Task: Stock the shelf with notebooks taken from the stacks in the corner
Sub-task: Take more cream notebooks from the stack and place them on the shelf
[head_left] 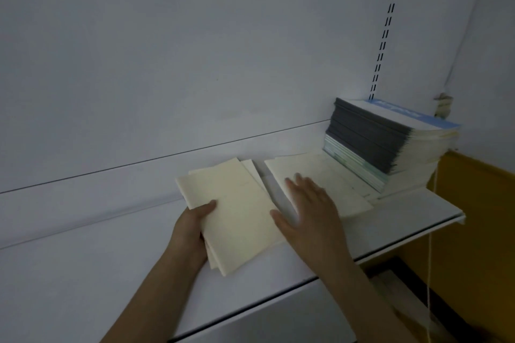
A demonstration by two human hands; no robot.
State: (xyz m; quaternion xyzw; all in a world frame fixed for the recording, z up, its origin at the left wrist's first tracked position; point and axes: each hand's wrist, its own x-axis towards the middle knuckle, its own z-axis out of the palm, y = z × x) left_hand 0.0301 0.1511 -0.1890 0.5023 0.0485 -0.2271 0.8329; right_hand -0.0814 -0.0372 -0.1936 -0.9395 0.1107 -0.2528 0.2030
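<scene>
I see the left hand (192,227) grasping a thin bundle of cream notebooks (234,211) by its near left edge, thumb curled over the top cover and fingers hidden beneath; the bundle sits fanned on the white shelf (404,217), with lower copies peeking out at the far and near corners. Just to the right of that hand, my right hand (309,211) lies released, fingers straight and spread, palm down; its thumb touches the bundle's right edge and its fingertips rest on a second cream notebook pile (328,175) lying flat beyond it. Whether the palm presses the shelf I cannot tell. Farther right and behind the right hand stands a tall stack (390,142) of dark-spined notebooks with a blue-and-white cover on top, set in the corner against the white back panel (195,64). A pale cord (430,245) hangs right of the shelf end.
</scene>
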